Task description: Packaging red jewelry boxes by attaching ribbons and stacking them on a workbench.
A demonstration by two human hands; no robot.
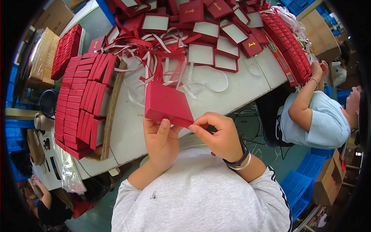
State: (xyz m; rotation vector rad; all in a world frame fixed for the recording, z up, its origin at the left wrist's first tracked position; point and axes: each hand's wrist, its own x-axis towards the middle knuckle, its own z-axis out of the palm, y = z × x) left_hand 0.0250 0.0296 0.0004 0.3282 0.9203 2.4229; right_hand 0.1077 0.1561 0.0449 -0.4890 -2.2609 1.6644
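Note:
A square red gift box (168, 101) is held up over the near edge of the table, tilted, with its lid face toward me. My left hand (161, 141) grips it from below, thumb on the near side and fingers partly hidden behind. At the box's near right corner, the thumb and forefinger of my right hand (216, 133) are pinched together. Whether a ribbon is also between those fingertips I cannot tell. Just beyond the box lies a tangle of red and white ribbons (154, 63).
Open and closed red boxes (201, 54) heap up at the back. Stacked red boxes (83, 102) fill a cardboard tray on the left. On the right, a co-worker (313, 116) sits beside more stacked boxes (288, 46). Blue crates (305, 178) stand at lower right.

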